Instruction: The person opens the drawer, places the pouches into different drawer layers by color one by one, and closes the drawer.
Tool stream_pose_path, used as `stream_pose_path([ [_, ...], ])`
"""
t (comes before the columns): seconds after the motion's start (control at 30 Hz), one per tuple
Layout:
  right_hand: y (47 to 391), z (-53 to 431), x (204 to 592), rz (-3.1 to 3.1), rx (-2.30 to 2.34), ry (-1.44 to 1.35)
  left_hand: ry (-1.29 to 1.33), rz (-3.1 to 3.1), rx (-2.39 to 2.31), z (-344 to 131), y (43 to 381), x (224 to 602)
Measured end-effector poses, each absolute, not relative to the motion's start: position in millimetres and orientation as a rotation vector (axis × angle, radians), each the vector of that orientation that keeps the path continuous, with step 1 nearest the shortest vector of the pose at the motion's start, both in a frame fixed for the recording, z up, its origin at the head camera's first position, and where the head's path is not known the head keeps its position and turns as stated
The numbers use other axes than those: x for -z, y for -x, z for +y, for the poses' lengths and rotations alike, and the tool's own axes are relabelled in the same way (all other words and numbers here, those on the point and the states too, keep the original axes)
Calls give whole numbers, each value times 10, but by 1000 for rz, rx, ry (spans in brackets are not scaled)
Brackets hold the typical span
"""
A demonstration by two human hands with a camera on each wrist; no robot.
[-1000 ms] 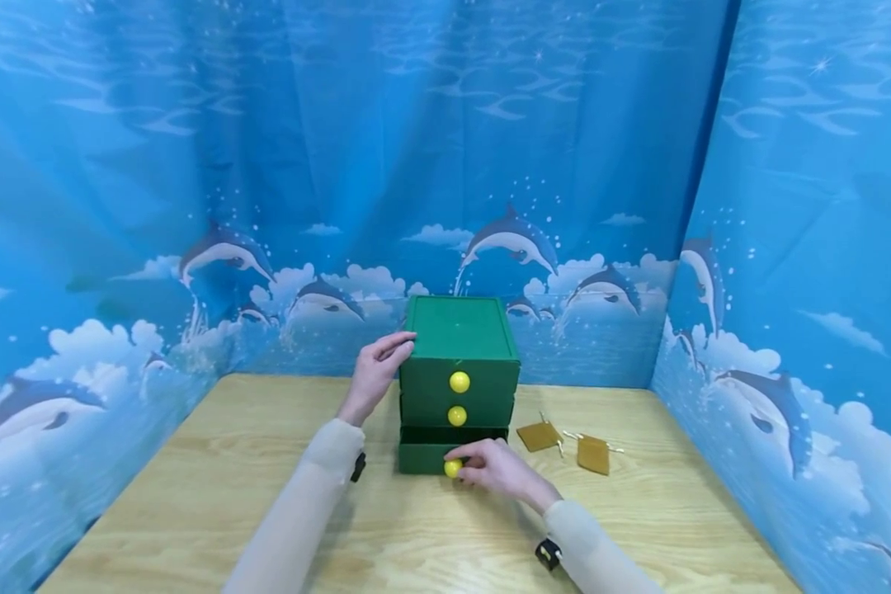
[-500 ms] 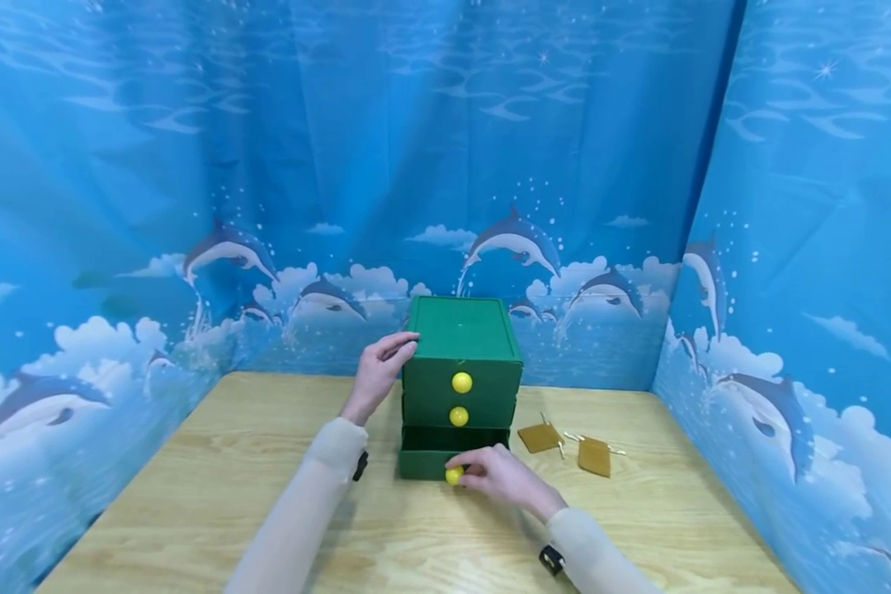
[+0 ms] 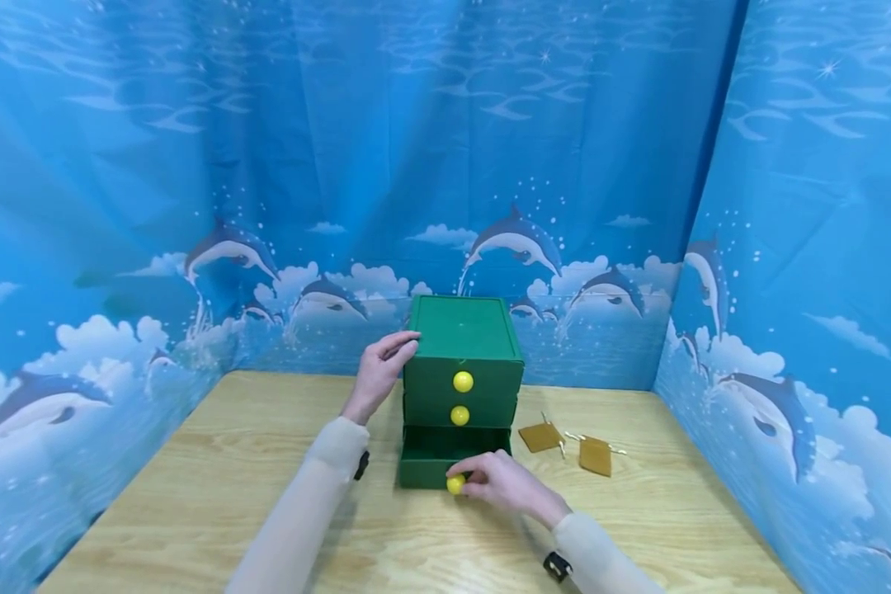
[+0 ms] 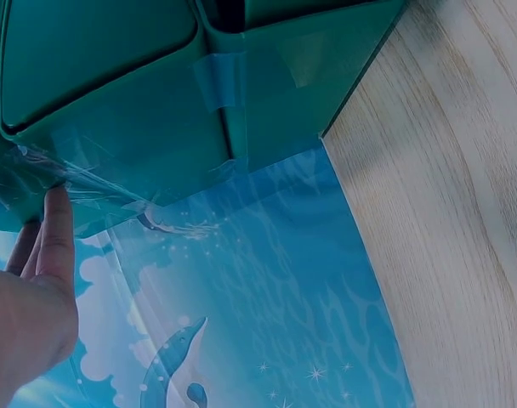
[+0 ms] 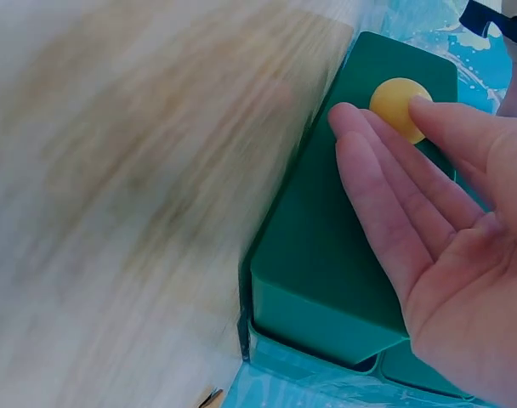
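Note:
A green three-drawer cabinet with round yellow knobs stands on the table. Its bottom drawer is pulled partway out, showing a dark interior. Thumb and fingers of my right hand pinch this drawer's yellow knob; the right wrist view shows the thumb on the knob and the other fingers stretched along the drawer front. On the cabinet's left side, my left hand rests with extended fingers against the upper edge. In the left wrist view those fingertips touch the clear-taped side wall.
Right of the cabinet, two small brown drawstring pouches with pale cords lie flat on the wooden table. The upper two drawers are closed. A blue dolphin-print curtain hangs behind and at both sides.
My right hand has drawn the bottom drawer further out toward me, and more of its inside shows. The left hand has kept its place on the cabinet.

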State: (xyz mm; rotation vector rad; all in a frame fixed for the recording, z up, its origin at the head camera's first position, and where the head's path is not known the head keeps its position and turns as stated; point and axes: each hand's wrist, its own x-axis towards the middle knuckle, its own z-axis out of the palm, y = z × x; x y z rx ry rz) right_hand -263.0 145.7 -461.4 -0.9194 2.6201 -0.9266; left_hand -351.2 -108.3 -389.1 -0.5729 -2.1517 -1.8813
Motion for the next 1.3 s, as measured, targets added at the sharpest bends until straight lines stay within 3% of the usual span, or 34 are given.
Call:
stream_pose_path([
  [1.3,2440,1497,4525,2519,1072,871,595,-2132,1867,-1081,3524,3932],
])
